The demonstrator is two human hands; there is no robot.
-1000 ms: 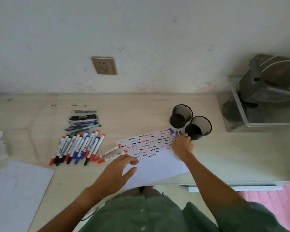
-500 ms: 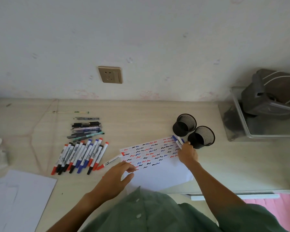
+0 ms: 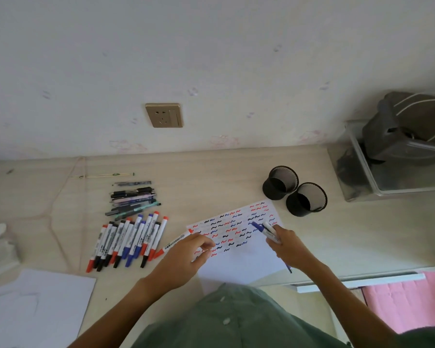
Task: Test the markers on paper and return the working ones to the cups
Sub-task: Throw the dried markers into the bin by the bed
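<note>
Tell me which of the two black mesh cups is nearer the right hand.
The nearer, right-hand black mesh cup, beside the scribbled paper's far corner. The other black mesh cup stands behind it, toward the wall, farther from the right hand.

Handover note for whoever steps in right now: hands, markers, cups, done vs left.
Right hand grips a bunch of markers, blue tip down on the test sheet.
Left hand grips a red-capped marker at the sheet's left edge.
Both mesh cups stand beyond the sheet; no markers show inside.
Row of markers and pile of pens lie on the desk to the left.
Done: sheet carries many red, blue and black squiggles.
Left: finish testing, fill the cups.
</note>
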